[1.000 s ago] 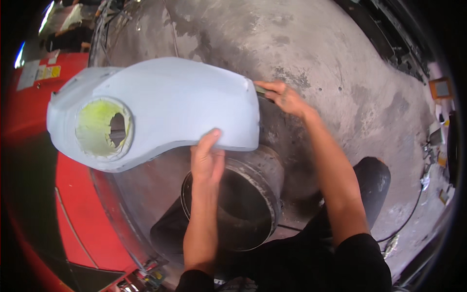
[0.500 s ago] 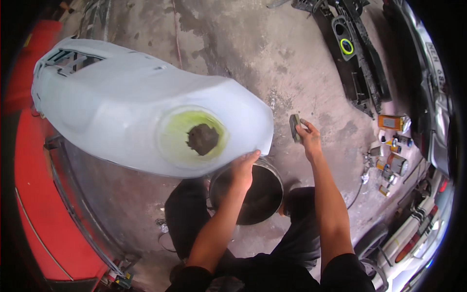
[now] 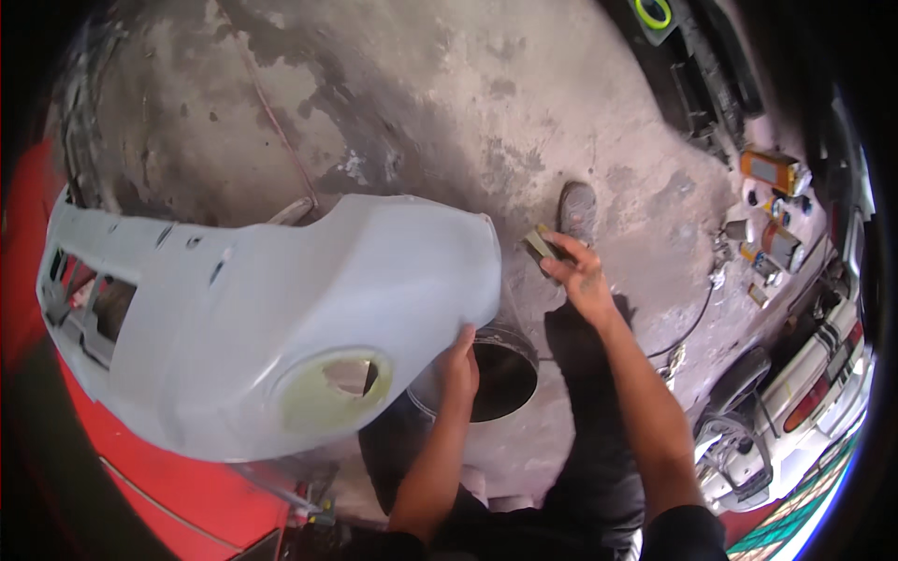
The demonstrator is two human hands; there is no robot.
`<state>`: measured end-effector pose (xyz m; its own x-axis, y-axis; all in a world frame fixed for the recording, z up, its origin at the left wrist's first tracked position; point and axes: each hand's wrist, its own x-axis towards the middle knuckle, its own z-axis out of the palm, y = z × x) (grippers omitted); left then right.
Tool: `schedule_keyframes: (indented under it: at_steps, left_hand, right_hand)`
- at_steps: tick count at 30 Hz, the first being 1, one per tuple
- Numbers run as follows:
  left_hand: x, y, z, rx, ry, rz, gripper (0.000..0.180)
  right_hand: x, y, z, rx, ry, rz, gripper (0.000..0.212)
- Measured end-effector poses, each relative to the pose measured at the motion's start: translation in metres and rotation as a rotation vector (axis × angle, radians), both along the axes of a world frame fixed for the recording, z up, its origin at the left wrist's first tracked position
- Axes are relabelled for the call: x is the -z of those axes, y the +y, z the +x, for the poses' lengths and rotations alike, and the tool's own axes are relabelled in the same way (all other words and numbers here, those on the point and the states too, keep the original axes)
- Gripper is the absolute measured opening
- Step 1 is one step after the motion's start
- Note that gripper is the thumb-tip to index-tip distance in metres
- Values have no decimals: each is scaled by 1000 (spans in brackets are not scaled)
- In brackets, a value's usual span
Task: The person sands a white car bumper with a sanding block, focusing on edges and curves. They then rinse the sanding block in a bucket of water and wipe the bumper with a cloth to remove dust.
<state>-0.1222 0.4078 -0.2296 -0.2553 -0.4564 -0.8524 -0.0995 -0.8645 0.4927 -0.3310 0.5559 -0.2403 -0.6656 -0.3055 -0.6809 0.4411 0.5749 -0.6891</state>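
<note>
A light grey car bumper [image 3: 365, 262] stretches from the left across to the middle, tilted. My left hand [image 3: 459, 365] grips its near edge towards the right end, thumb on the outer face, other fingers mostly hidden. The round opening [image 3: 351, 376] in the bumper has a pale yellow-green ring of bare filler-like surface around it. Off the bumper's right end, my right hand [image 3: 585, 282] pinches a small, dark greenish sanding block [image 3: 539, 245] between thumb and fingers. The block is apart from the bumper.
An open dark drum [image 3: 510, 379] stands under the bumper's near edge, between my legs. My shoe [image 3: 578, 213] is beyond the block. Cans [image 3: 774, 173], a black trim part [image 3: 687, 84] and a white car part [image 3: 804, 402] lie right. A red panel [image 3: 178, 477] is at lower left.
The bumper has turned and tipped, its opening now lower and seen more from the side. My left hand stays on its edge. The right hand with the block has shifted slightly left.
</note>
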Motion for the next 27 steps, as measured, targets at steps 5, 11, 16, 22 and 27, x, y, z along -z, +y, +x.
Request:
schedule_keyframes:
  at_steps: [5,11,16,22,27]
  left_hand:
    - [6,0,20,173,-64,22,64]
    - [7,-4,19,57,-85,138,76]
    - [4,-8,10,102,-71,124,79]
    - [-2,2,12,57,-120,97,77]
    - [12,3,35,-11,-89,144,77]
  right_hand:
    - [59,-2,-57,-126,-225,35,42]
    - [100,-13,-92,-203,-286,-257,42]
    - [116,-40,-68,-371,-162,-259,48]
    - [108,-53,-73,-253,-333,-407,46]
    - [106,-68,-70,-365,-192,-407,44]
